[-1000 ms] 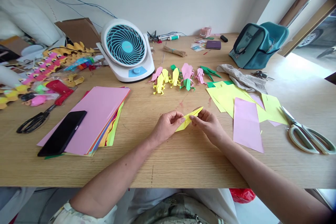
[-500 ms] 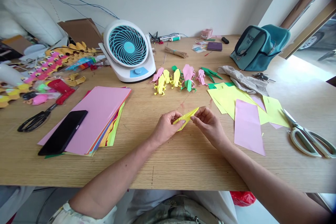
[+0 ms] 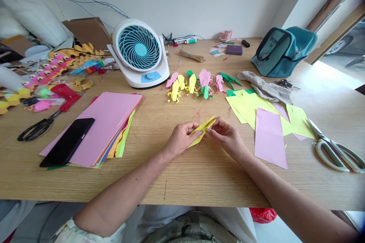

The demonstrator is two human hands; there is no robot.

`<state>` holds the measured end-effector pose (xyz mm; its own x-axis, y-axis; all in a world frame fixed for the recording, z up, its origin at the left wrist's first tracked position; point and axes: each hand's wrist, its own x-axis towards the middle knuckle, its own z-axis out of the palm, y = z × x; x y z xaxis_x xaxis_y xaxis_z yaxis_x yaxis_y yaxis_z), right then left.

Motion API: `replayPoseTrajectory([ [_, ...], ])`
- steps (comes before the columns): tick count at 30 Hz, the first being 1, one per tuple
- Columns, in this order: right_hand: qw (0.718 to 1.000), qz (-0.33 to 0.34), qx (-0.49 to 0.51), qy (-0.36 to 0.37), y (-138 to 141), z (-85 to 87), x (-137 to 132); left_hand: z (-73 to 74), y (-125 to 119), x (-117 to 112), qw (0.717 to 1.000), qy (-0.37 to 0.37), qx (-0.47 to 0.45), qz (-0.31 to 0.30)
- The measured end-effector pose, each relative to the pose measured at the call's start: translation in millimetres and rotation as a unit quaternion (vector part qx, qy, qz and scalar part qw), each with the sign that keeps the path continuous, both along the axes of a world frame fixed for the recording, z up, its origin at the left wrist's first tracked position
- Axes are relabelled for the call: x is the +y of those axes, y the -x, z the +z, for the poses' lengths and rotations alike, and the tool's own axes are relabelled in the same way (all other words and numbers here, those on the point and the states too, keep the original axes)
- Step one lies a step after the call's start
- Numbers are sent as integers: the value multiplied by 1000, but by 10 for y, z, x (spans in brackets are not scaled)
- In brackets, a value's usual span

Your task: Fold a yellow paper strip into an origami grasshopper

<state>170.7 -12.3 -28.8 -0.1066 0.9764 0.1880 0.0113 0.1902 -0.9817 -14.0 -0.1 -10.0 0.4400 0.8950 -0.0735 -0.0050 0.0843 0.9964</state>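
Observation:
Between my two hands, just above the middle of the table, is a narrow piece of folded yellow paper (image 3: 196, 141). My left hand (image 3: 183, 136) is closed on its left side, thumb on top. With thumb and fingertips, my right hand (image 3: 225, 133) pinches a pointed flap at its right end. The pointed end is split into two tips. Beyond my hands stands a group of small folded paper figures in yellow (image 3: 192, 84), pink (image 3: 204, 79) and green (image 3: 204, 92).
At left, a black phone (image 3: 67, 141) lies on a stack of coloured paper (image 3: 111, 117); behind is a fan (image 3: 139, 51). To the right are yellow sheets (image 3: 246, 108), a pink sheet (image 3: 270, 136), scissors (image 3: 332, 146) and a teal bag (image 3: 281, 51).
The pointed end of the yellow paper has come apart into two tips, where it looked like one before. My hands stay in nearly the same place.

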Motion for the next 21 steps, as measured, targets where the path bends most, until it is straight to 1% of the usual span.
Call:
replayPoseTrajectory([
  [3,999,-7,-41,-23,-16,-30,5,-12,-2,11,1000,7,-5,3],
  [6,998,-12,-46,-31,-25,-34,7,-6,-5,17,1000,22,-18,-3],
  [9,999,-5,-24,-21,-17,-10,6,1,-6,22,999,35,-29,-9],
  [12,1000,13,16,6,2,24,3,2,-3,29,999,34,-29,-16],
  [16,996,32,69,39,11,57,-3,9,4,33,1000,11,-22,-16],
  [21,995,30,87,48,7,77,-5,38,2,26,1000,-8,-15,-15],
])
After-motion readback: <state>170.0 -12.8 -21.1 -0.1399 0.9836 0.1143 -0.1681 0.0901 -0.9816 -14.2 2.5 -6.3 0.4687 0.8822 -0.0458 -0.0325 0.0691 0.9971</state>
